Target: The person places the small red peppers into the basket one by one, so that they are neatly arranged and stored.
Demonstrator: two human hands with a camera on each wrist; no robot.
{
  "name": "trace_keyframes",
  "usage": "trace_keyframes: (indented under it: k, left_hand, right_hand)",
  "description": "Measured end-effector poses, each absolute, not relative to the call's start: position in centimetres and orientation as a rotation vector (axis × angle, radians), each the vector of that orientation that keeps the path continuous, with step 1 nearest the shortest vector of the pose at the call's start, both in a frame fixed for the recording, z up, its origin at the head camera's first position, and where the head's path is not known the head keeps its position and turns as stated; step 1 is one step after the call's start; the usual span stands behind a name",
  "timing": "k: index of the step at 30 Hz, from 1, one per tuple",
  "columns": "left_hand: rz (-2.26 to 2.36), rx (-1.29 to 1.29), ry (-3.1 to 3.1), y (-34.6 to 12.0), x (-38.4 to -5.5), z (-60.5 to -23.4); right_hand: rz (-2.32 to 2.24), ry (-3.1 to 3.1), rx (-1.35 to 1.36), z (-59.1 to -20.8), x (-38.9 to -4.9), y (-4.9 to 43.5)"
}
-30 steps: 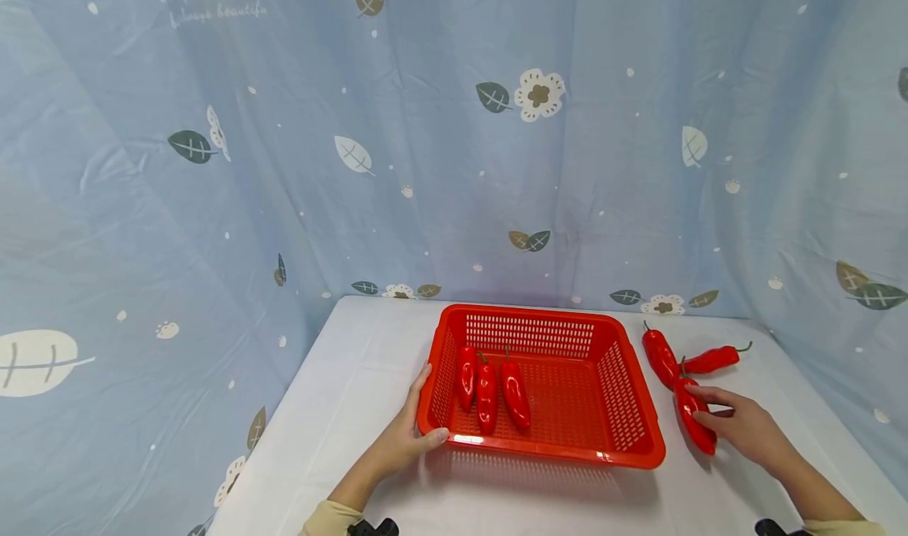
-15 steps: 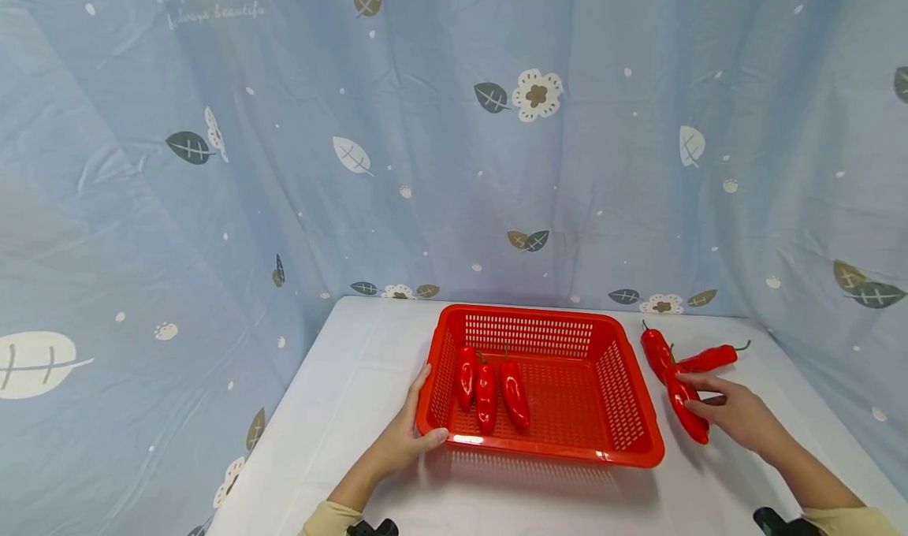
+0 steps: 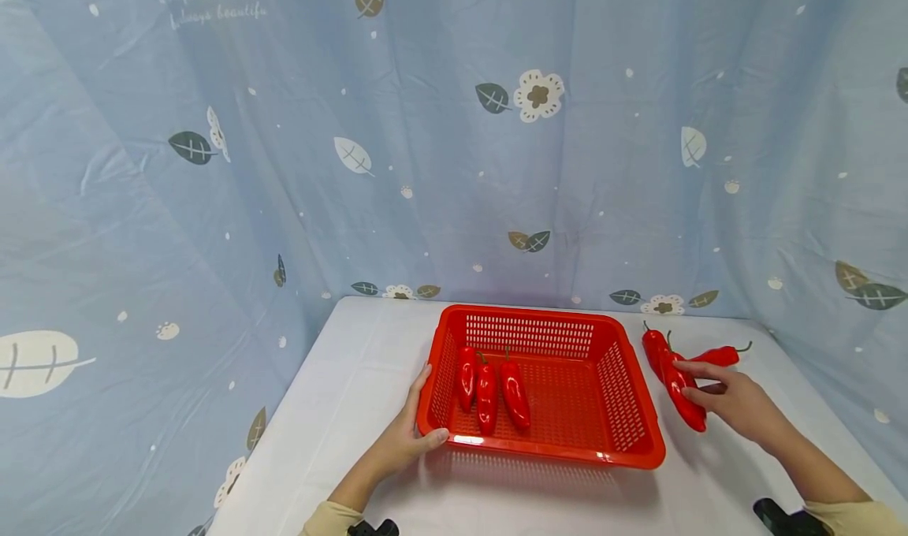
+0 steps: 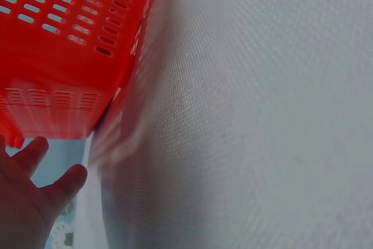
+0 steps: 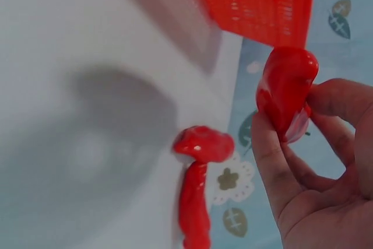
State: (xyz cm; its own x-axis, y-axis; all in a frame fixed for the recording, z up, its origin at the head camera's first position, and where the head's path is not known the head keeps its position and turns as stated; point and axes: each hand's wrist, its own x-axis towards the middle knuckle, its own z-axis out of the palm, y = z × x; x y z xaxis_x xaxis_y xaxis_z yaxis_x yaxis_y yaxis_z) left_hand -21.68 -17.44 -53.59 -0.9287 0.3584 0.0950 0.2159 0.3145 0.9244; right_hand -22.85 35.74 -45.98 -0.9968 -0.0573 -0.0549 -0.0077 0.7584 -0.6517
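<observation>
My right hand [image 3: 741,410] pinches a red chili pepper [image 3: 685,398] between thumb and fingers, right of the red basket [image 3: 567,398]. In the right wrist view, that held pepper [image 5: 285,88] is raised above the table. Two other red peppers lie on the table: one [image 3: 653,350] near the basket's right rim, one [image 3: 720,355] farther right and partly hidden. My left hand [image 3: 404,433] rests at the basket's front left corner, with fairly straight fingers along the left side and the thumb at the front rim. Three red peppers [image 3: 486,398] lie inside the basket, toward its left.
A white cloth [image 3: 340,378] covers the table. Behind and to the left hangs a blue curtain [image 3: 440,205] with leaf and flower prints. The basket has slotted walls [image 4: 58,10] and takes up the middle of the table.
My right hand has lifted the pepper and moved it slightly away from me and to the left. My left hand and the basket have stayed in place.
</observation>
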Motion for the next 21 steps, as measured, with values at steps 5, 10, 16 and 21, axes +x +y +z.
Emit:
trace_keyframes:
  k: [5, 10, 16, 21]
  left_hand:
    - [1.688, 0.538, 2.438, -17.4, -21.7, -53.6]
    - [1.705, 0.531, 2.42, -17.3, -21.7, -53.5]
    - [1.706, 0.54, 2.419, -17.3, -21.7, -53.5]
    - [1.703, 0.548, 2.423, -17.4, -21.7, -53.4]
  right_hand:
    - [-1.056, 2.897, -0.046, -45.3, -22.7, 35.3]
    - [-1.067, 2.891, -0.058, -44.8, -22.5, 34.8]
    - [-1.066, 2.923, -0.13, -43.7, -22.2, 33.9]
    - [-1.061, 2.932, -0.17, -42.9, -22.2, 33.1]
